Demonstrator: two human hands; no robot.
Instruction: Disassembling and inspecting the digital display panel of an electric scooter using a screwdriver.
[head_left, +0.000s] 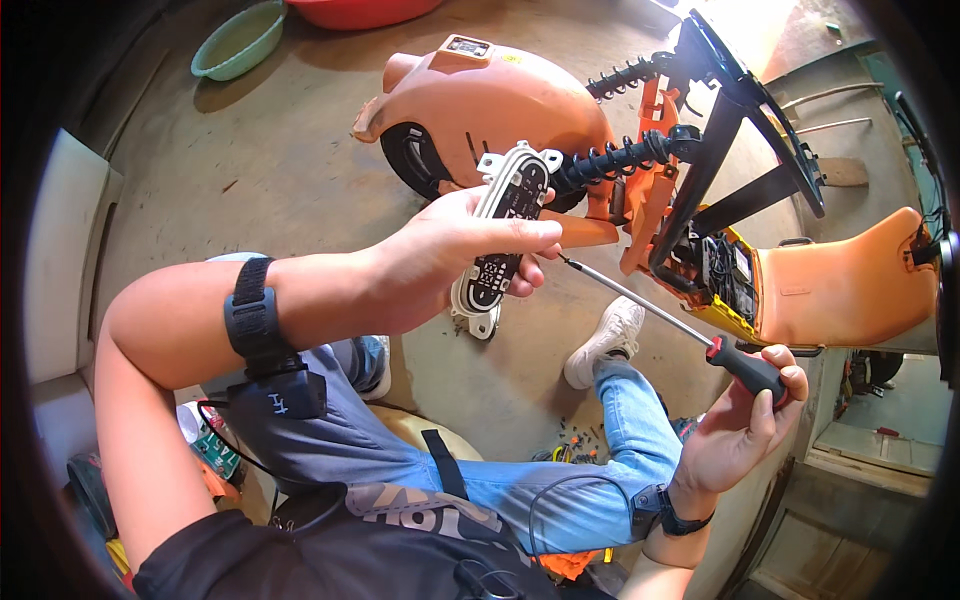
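Note:
My left hand (450, 250) grips an oblong display panel (508, 225) with a white housing, mounting tabs and a black face, held tilted in mid-air before an orange scooter (480, 90). My right hand (750, 420) holds a screwdriver (745, 370) by its black and red handle. The long shaft slants up to the left, its tip close to my left fingers and the panel's edge; whether it touches anything is unclear.
Behind the panel stand black spring shocks (620, 160) and a black frame, with an orange seat section (830, 280) at the right. Green (240, 40) and red (360, 8) basins sit at the back, a white block (70, 250) at the left. Small loose parts (575, 445) lie near my legs.

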